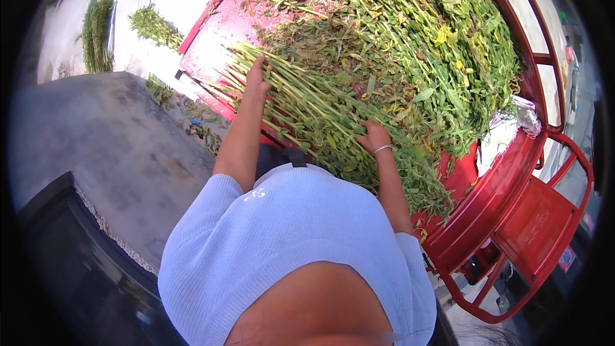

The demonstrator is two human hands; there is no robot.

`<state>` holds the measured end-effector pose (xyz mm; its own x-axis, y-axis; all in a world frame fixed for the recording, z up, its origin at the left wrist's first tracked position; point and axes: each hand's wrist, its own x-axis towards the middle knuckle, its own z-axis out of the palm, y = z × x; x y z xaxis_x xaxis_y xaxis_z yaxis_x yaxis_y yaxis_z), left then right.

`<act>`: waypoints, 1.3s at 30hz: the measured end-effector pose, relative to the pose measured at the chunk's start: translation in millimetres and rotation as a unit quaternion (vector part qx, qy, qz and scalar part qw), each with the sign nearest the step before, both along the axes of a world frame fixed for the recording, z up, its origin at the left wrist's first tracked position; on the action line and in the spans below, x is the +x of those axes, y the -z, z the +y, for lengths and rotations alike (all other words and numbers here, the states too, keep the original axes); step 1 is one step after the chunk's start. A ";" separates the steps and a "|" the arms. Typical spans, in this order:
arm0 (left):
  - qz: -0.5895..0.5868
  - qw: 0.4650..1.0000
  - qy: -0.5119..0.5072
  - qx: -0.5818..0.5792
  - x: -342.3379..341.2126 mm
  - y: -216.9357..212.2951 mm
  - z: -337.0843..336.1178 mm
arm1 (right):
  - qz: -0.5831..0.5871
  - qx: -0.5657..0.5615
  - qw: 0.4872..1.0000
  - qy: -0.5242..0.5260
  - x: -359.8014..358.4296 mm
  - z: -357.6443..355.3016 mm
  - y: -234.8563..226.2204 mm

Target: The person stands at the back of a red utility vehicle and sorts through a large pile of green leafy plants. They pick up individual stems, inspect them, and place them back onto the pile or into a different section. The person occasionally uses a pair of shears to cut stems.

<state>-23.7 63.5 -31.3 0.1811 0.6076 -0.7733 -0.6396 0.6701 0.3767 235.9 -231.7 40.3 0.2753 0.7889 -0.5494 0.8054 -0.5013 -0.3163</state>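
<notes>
A sheaf of cut leafy stalks (307,93) lies across the near side of a red truck bed (214,41), pale cut ends to the left, leafy tops to the right. Around the cut-end part my left hand (257,81) is closed, its fingers partly hidden. My right hand (374,137), with a bracelet at the wrist, grips the sheaf nearer its leafy end; its fingertips are partly lost among the leaves. The sheaf rests against the bed's near edge, close to my body.
A larger heap of green and yellowing stalks (442,45) fills the bed's far right. Dry loose leaves (320,45) litter its middle. A white cloth or sack (498,138) lies by the red rail (552,83). Two bundles, one an upright bundle (97,33), are on the pale ground at left.
</notes>
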 end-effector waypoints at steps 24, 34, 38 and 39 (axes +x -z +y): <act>0.542 0.360 0.466 0.599 6.8 -104.2 -98.6 | 0.063 0.156 0.983 0.071 -3.5 3.7 17.5; 0.469 0.305 0.535 0.633 37.6 -62.9 -102.1 | 0.126 0.185 0.973 0.060 -39.4 37.7 -39.1; 0.488 0.340 0.482 0.643 40.8 -51.6 -109.0 | 0.056 0.186 0.980 0.042 -84.8 45.0 -27.1; 0.493 0.345 0.472 0.645 40.9 -51.5 -110.6 | 0.113 0.203 0.967 0.105 -88.5 39.8 -8.8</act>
<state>17.2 -47.2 20.1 0.8037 0.5919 0.0610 0.4989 -0.7262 0.4729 147.4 -191.9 49.1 0.3615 0.8921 -0.2712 0.5865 -0.4437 -0.6776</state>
